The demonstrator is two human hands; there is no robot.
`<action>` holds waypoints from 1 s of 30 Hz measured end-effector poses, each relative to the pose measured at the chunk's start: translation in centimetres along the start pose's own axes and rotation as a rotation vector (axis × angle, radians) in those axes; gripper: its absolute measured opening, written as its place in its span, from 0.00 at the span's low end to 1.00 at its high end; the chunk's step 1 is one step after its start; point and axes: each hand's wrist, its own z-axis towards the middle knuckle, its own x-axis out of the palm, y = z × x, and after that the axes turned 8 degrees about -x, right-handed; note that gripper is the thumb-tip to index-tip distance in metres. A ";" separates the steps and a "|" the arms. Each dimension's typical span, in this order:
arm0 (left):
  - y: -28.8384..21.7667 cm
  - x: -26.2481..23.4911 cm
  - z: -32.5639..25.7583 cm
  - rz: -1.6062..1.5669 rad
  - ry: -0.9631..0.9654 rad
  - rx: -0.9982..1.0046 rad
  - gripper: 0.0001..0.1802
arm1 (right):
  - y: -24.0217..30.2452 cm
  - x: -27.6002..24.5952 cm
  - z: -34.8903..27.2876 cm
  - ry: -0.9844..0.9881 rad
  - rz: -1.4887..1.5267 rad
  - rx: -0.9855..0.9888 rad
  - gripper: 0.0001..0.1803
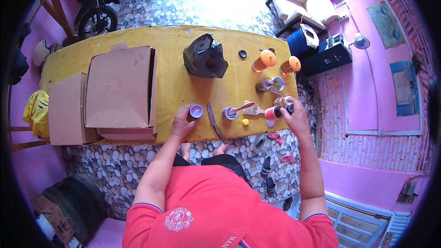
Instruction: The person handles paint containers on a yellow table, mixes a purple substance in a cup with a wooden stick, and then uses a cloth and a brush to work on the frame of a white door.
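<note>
Two brown boxes (120,89) sit at the left of the yellow desk (170,36). The left hand (183,123) grips a small purple-topped jar (196,110). A brush (253,109) lies in between. The right hand (296,115) holds a pink bottle (274,112) near the desk's right edge.

On the table (174,82), boxes (119,92) lie left, bag (205,57) behind centre, bottles (275,62) right
</note>
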 end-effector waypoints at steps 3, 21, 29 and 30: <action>-0.4 0.2 0.1 0.012 -0.008 0.038 0.30 | 0.8 -5.7 4.5 0.057 -0.023 0.093 0.25; -0.5 -0.2 0.1 0.035 -0.024 -0.005 0.29 | 9.9 -15.6 31.0 -0.128 -0.303 -0.199 0.29; -0.8 -0.1 -0.3 0.051 -0.033 -0.029 0.30 | 12.1 -15.4 35.4 -0.298 0.182 -0.124 0.27; -0.9 -0.1 -0.4 0.044 -0.024 -0.032 0.30 | 12.0 -15.1 35.8 -0.342 0.198 -0.149 0.25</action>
